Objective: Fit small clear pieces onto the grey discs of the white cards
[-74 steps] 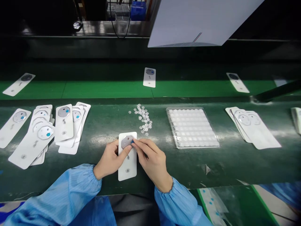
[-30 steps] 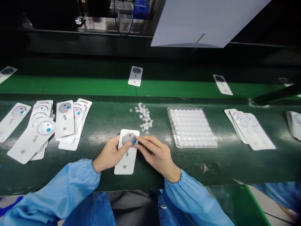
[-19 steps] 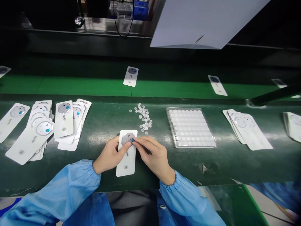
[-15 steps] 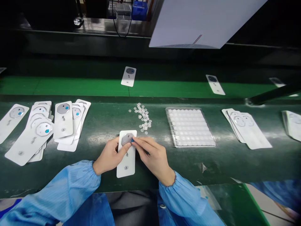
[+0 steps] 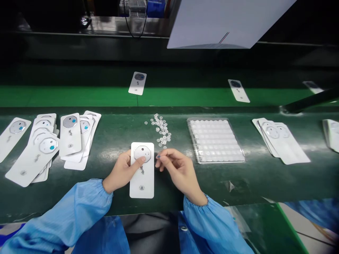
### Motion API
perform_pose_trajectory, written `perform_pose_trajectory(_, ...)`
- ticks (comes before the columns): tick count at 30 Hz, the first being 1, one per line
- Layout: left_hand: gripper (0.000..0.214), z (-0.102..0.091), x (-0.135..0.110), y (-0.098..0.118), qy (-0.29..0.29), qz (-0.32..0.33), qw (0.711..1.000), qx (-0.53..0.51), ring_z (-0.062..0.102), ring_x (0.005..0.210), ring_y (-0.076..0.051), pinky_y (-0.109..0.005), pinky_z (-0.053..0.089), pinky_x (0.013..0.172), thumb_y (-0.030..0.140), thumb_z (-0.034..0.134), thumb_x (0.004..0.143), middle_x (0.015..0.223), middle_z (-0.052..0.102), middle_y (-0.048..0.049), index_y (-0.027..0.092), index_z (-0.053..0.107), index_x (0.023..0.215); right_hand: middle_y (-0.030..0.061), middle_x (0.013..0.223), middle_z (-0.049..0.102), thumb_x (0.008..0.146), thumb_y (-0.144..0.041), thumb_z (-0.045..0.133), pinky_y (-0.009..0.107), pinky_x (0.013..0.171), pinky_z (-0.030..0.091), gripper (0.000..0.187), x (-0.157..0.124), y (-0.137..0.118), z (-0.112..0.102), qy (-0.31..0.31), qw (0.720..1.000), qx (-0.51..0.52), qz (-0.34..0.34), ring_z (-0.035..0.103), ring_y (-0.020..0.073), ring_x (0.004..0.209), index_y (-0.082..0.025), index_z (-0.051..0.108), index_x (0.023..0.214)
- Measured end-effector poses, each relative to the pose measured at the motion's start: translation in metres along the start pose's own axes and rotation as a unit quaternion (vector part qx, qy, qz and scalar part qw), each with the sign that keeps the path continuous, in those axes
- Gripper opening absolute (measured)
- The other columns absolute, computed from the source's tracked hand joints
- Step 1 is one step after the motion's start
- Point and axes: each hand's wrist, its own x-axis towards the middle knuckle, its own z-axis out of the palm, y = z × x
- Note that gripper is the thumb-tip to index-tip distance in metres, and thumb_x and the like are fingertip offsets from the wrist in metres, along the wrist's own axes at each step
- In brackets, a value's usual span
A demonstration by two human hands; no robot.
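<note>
My left hand [image 5: 120, 175] grips a white card [image 5: 145, 178] by its left edge, its thumb lying on the silver octagonal panel [image 5: 139, 152] near the top. Dark printed characters run below that panel, which shows no blue mark now. Just right of the card, my right hand [image 5: 182, 173] pinches a small blue piece [image 5: 158, 156], perhaps a sticker, between thumb and fingertips. Beyond both hands lies a loose scatter of small clear round discs [image 5: 164, 129].
On the left lie stacks of similar cards [image 5: 71, 135], some with blue dots. A clear tray [image 5: 215, 141] holding rows of whitish round pieces sits right of the discs. More cards [image 5: 287, 143] are farther right. Single cards [image 5: 137, 83] rest on the green strip behind.
My right hand has moved right, off the card, taking the blue piece away from the octagonal panel. My left hand still holds the card. Cards on the green strip have shifted slightly left.
</note>
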Motion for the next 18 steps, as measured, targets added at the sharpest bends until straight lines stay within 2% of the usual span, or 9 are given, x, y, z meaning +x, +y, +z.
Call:
perform_pose_trajectory(4,0.044,0.0,0.0,-0.001,0.003,-0.026,0.999,-0.021,0.067,0.067,-0.017,-0.023,0.051,0.056,0.052,0.076,0.086,0.085,0.074,-0.0075,0.012,0.067,0.102,0.0078,0.091,0.077,0.088,-0.04,0.08,0.025,0.06,0.059,0.021,-0.003,0.0,-0.012,0.035,0.995,0.075,0.05,0.071,0.0157,0.067,-0.02,0.075,0.085)
perform_pose_trajectory(6,0.044,-0.001,0.0,-0.002,0.011,-0.039,0.998,-0.041,0.068,0.067,-0.017,-0.023,0.052,0.056,0.052,0.077,0.085,0.084,0.074,-0.007,0.013,0.067,0.101,0.0083,0.085,0.078,0.083,-0.037,0.085,0.025,0.06,0.06,0.018,-0.01,0.004,-0.022,0.059,0.993,0.084,0.058,0.072,0.0173,0.066,-0.021,0.078,0.082)
perform_pose_trajectory(8,0.043,-0.002,0.001,0.0,0.021,-0.052,0.996,-0.066,0.069,0.068,-0.019,-0.025,0.053,0.057,0.051,0.079,0.083,0.085,0.074,-0.0076,0.014,0.067,0.101,0.007,0.075,0.077,0.079,-0.038,0.088,0.024,0.054,0.059,0.019,-0.023,0.01,-0.04,0.094,0.99,0.093,0.055,0.072,0.0172,0.06,-0.021,0.078,0.077)
perform_pose_trajectory(10,0.043,-0.003,0.002,0.005,0.028,-0.062,0.994,-0.083,0.07,0.07,-0.022,-0.028,0.055,0.059,0.048,0.081,0.082,0.088,0.075,-0.009,0.015,0.068,0.105,0.0049,0.068,0.074,0.072,-0.04,0.091,0.021,0.046,0.055,0.022,-0.043,0.022,-0.068,0.169,0.978,0.106,0.054,0.068,0.0157,0.052,-0.023,0.076,0.07)
perform_pose_trajectory(11,0.043,-0.002,0.001,0.009,0.028,-0.066,0.994,-0.086,0.071,0.073,-0.024,-0.031,0.056,0.062,0.046,0.081,0.082,0.091,0.075,-0.0099,0.016,0.068,0.109,0.0038,0.065,0.073,0.067,-0.04,0.093,0.021,0.043,0.052,0.024,-0.056,0.029,-0.086,0.223,0.966,0.114,0.056,0.066,0.0148,0.049,-0.024,0.074,0.067)
perform_pose_trajectory(13,0.048,-0.001,-0.002,0.017,0.03,-0.077,0.993,-0.088,0.073,0.08,-0.029,-0.036,0.059,0.066,0.042,0.081,0.081,0.097,0.075,-0.0106,0.019,0.066,0.12,0.0022,0.061,0.069,0.053,-0.035,0.096,0.021,0.04,0.048,0.029,-0.088,0.044,-0.124,0.367,0.919,0.129,0.069,0.06,0.0128,0.045,-0.025,0.071,0.063)
perform_pose_trajectory(14,0.052,0.001,-0.005,0.021,0.039,-0.084,0.992,-0.088,0.074,0.081,-0.03,-0.036,0.06,0.066,0.041,0.082,0.08,0.097,0.075,-0.0096,0.021,0.065,0.125,0.0019,0.061,0.067,0.05,-0.031,0.096,0.021,0.04,0.047,0.029,-0.106,0.051,-0.143,0.419,0.896,0.13,0.072,0.058,0.0121,0.044,-0.026,0.07,0.064)
perform_pose_trajectory(16,0.061,0.003,-0.007,0.027,0.085,-0.101,0.988,-0.08,0.074,0.075,-0.029,-0.034,0.06,0.061,0.04,0.086,0.072,0.09,0.074,-0.005,0.025,0.063,0.126,0.0018,0.061,0.065,0.05,-0.027,0.093,0.022,0.039,0.045,0.029,-0.146,0.064,-0.174,0.499,0.855,0.123,0.067,0.056,0.0124,0.044,-0.028,0.071,0.069)
perform_pose_trajectory(18,0.062,0.006,0.0,0.031,0.133,-0.11,0.983,-0.054,0.071,0.064,-0.025,-0.03,0.057,0.054,0.043,0.091,0.063,0.078,0.07,0.0004,0.025,0.063,0.116,0.0015,0.063,0.064,0.057,-0.028,0.089,0.024,0.038,0.043,0.026,-0.18,0.076,-0.199,0.559,0.82,0.109,0.056,0.055,0.0138,0.044,-0.028,0.071,0.075)
